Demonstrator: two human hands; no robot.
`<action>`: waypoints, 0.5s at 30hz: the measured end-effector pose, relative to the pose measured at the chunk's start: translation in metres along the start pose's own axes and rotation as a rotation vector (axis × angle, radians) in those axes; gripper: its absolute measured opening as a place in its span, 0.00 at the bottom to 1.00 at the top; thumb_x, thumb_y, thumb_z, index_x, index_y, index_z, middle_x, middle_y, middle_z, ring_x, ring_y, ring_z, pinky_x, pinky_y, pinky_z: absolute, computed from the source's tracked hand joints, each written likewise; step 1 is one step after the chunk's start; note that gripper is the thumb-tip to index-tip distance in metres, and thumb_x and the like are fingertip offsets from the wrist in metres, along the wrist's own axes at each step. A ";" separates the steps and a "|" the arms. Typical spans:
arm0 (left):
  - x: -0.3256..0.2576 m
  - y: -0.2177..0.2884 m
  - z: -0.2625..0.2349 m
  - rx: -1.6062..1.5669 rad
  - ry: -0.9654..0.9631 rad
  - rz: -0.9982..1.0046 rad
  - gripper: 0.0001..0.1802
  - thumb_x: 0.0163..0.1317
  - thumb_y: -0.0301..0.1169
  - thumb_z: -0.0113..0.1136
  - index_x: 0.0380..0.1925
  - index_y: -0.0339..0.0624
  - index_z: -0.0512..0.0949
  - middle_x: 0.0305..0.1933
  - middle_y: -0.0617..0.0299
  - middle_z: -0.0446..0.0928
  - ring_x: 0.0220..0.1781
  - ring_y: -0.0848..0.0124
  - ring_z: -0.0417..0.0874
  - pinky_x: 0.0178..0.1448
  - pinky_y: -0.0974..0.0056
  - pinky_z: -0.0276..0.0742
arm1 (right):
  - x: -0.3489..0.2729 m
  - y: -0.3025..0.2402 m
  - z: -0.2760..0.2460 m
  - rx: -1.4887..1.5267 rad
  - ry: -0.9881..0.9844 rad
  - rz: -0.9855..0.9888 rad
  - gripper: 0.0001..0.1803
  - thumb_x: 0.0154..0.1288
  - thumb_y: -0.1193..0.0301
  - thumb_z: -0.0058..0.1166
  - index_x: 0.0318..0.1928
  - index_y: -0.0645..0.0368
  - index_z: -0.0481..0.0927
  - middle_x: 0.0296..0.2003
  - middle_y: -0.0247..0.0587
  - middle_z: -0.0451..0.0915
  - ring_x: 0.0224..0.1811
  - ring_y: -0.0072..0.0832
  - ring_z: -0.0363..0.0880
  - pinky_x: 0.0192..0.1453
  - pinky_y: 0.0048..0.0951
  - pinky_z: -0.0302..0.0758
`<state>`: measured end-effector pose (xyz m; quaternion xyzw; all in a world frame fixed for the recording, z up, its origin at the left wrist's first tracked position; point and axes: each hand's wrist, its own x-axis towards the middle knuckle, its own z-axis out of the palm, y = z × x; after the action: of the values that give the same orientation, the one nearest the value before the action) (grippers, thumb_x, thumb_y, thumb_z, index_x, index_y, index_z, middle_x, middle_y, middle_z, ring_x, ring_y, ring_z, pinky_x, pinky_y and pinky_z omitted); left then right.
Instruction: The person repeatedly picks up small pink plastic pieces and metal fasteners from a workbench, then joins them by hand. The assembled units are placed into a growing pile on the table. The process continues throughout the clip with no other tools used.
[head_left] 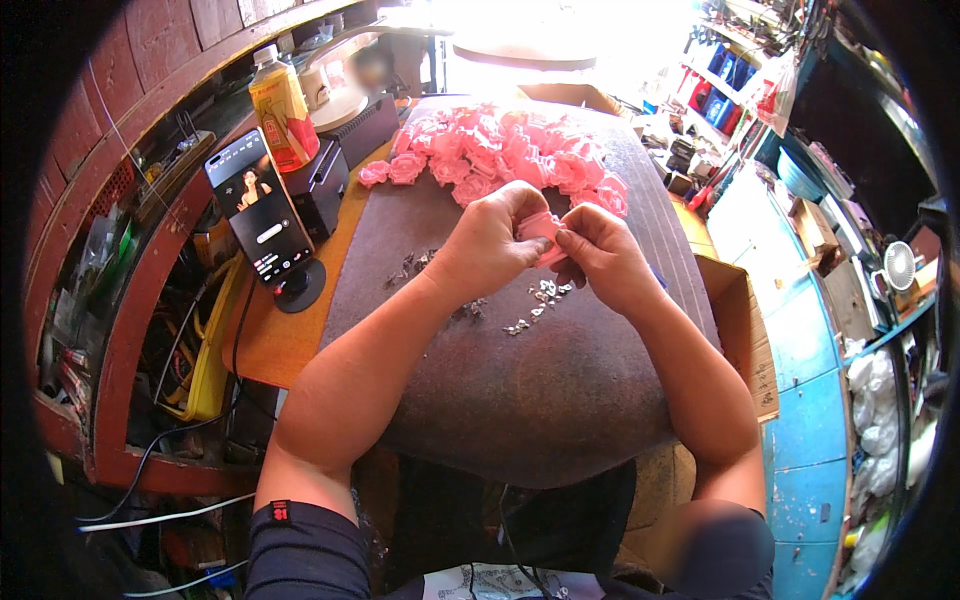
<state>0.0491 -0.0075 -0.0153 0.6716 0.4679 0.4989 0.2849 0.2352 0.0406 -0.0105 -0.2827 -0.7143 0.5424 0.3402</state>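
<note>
One pink piece (538, 228) sits between two hands, just on the person's side of the heap of pink flowers (500, 150). From where I stand, the left hand (490, 240) has its grip pinched on one edge, the right hand (608, 255) pinched on the other. The heap, too crowded to count, lies on one dark worktop (520, 400). Nearer the person than the heap are silvery bits (545, 293) and dark bits (412, 266), too small to count surely. Left of the heap, I see one phone (262, 205) on one round-based stand (299, 287) and one bottle (283, 110).
</note>
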 end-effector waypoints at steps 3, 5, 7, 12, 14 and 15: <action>-0.001 0.001 0.000 0.008 0.013 0.028 0.17 0.58 0.16 0.63 0.48 0.35 0.74 0.41 0.63 0.77 0.41 0.78 0.81 0.43 0.70 0.81 | 0.000 -0.001 0.002 0.002 0.020 -0.004 0.08 0.74 0.70 0.54 0.38 0.62 0.74 0.27 0.33 0.77 0.26 0.19 0.77 0.29 0.23 0.75; -0.001 0.001 0.000 0.012 0.022 0.034 0.17 0.57 0.16 0.63 0.47 0.36 0.75 0.41 0.64 0.77 0.40 0.79 0.81 0.42 0.70 0.81 | -0.001 -0.001 0.004 0.001 0.027 -0.012 0.08 0.74 0.71 0.54 0.37 0.62 0.74 0.27 0.33 0.77 0.26 0.19 0.77 0.29 0.23 0.75; -0.001 0.004 0.000 0.020 0.024 0.023 0.16 0.57 0.16 0.64 0.46 0.36 0.75 0.40 0.64 0.77 0.39 0.79 0.80 0.41 0.70 0.80 | -0.001 0.000 0.003 -0.008 0.033 -0.025 0.08 0.74 0.71 0.55 0.37 0.62 0.73 0.27 0.33 0.78 0.26 0.19 0.77 0.29 0.23 0.76; -0.005 0.013 0.002 0.092 0.068 0.098 0.15 0.55 0.19 0.67 0.42 0.37 0.77 0.36 0.65 0.77 0.37 0.80 0.80 0.41 0.70 0.80 | -0.004 -0.002 0.004 -0.068 0.059 -0.085 0.08 0.73 0.70 0.55 0.38 0.61 0.73 0.27 0.33 0.77 0.26 0.18 0.77 0.29 0.23 0.76; -0.006 0.016 0.000 0.129 0.084 0.111 0.15 0.54 0.19 0.68 0.42 0.36 0.77 0.35 0.65 0.78 0.37 0.80 0.80 0.41 0.69 0.80 | -0.005 -0.003 0.007 -0.032 0.058 -0.068 0.08 0.74 0.70 0.55 0.39 0.61 0.74 0.27 0.33 0.78 0.26 0.18 0.78 0.30 0.22 0.76; -0.006 0.017 -0.003 0.141 0.085 0.104 0.15 0.54 0.20 0.68 0.42 0.36 0.77 0.35 0.65 0.78 0.37 0.80 0.79 0.40 0.69 0.80 | -0.003 -0.001 0.008 0.022 0.058 -0.051 0.08 0.74 0.70 0.54 0.39 0.61 0.75 0.27 0.33 0.78 0.26 0.18 0.78 0.30 0.22 0.76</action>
<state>0.0519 -0.0198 -0.0019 0.6914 0.4782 0.5069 0.1905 0.2310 0.0330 -0.0120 -0.2764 -0.7050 0.5330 0.3776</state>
